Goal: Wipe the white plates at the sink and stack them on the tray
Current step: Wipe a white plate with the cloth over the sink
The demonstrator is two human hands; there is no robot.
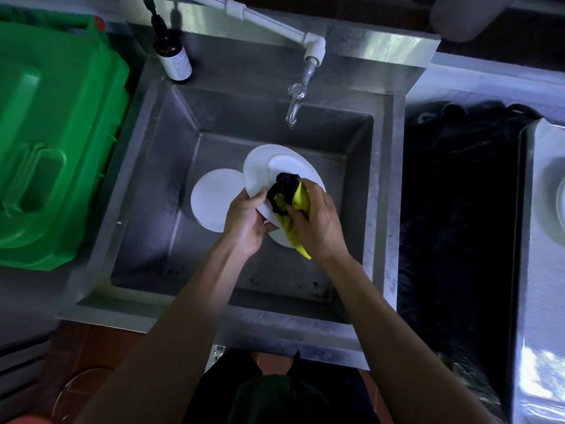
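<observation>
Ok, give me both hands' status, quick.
Left hand: gripping the rim of the white plate.
Right hand: clutching the yellow and black cloth against that plate.

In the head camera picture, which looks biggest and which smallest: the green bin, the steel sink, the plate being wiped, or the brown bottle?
1. Steel sink
2. Green bin
3. Plate being wiped, held by the left hand
4. Brown bottle

The bin is cut off at the frame edge, so its rank is unsure.
</observation>
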